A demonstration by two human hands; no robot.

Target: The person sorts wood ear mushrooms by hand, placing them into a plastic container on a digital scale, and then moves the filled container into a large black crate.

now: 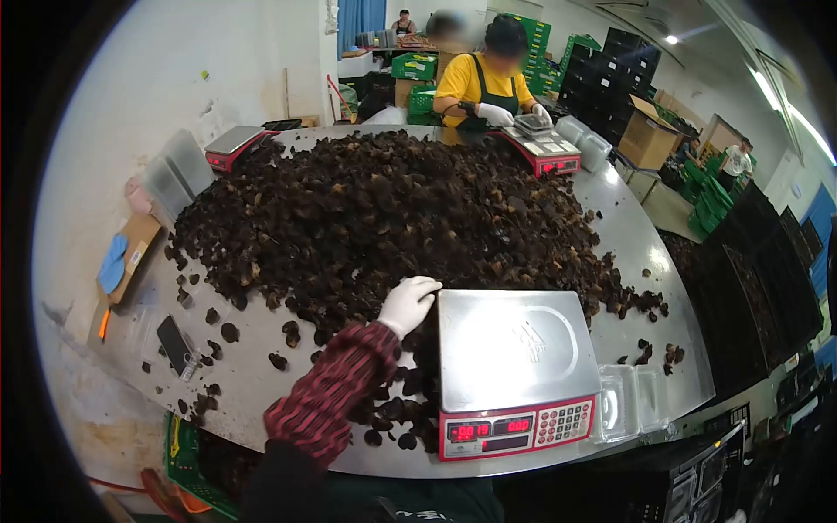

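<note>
A silver-topped weighing scale with a red base stands at the near edge of a metal table, a little right of centre, its glowing red display and keypad facing the wearer. The wearer's left hand, in a white glove, is at the scale's far left corner, fingers reaching right towards the rim of the weighing plate; whether they touch it is unclear. The scale lies to the right of the grip, and a broad heap of dark, crinkled pieces spreads beyond the hand and to its left. The fingers look extended and close together, but their undersides are hidden, so I cannot tell if they grasp anything. The right hand is out of view, its grip unknown. A red-and-black patterned sleeve covers the left forearm. Just right of the scale are clear plastic tubs; on the table's left side lies a phone among scattered pieces. At the far side, a person in a yellow top and dark apron has gloved hands at a clear container on another red scale. Behind are stacked green crates and black crates.
</note>
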